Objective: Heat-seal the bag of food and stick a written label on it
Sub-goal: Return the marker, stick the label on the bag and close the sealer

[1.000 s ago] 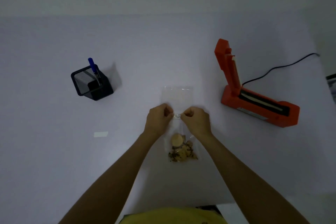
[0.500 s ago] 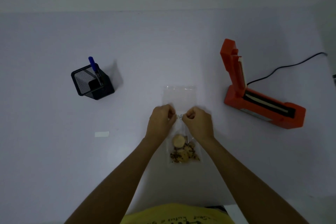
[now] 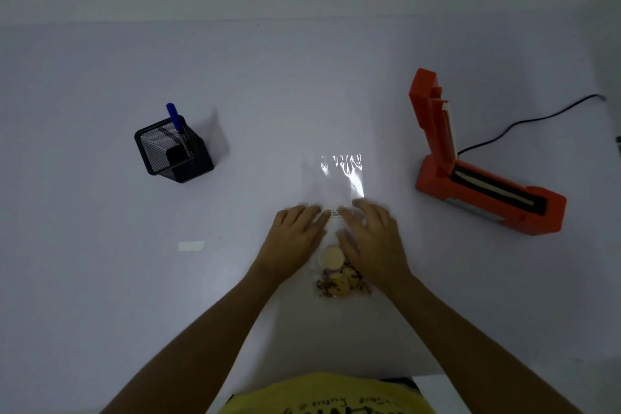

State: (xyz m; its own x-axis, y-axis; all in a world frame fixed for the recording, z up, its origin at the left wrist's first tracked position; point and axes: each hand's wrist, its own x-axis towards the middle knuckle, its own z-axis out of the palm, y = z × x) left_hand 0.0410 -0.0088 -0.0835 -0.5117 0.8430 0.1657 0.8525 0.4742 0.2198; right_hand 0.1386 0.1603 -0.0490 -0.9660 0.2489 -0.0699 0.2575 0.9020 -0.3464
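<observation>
A clear plastic bag (image 3: 339, 178) lies flat on the white table, its open end pointing away from me. Cookies (image 3: 337, 274) sit bunched in its near end. My left hand (image 3: 295, 239) lies flat on the bag's left side with fingers straight. My right hand (image 3: 369, 235) lies flat on the bag's right side, fingers spread. Both hands press the bag's middle, just beyond the cookies. The orange heat sealer (image 3: 477, 171) stands to the right with its arm raised. A small white label (image 3: 191, 246) lies on the table to the left.
A black mesh pen holder (image 3: 174, 153) with a blue pen (image 3: 176, 121) stands at the left. The sealer's black cable (image 3: 527, 121) runs off to the right edge. The table's near edge lies just in front of my yellow shirt (image 3: 322, 393).
Both hands have uncurled from pinching the bag's middle and now lie flat on it. The bag's far end looks smoother and catches light.
</observation>
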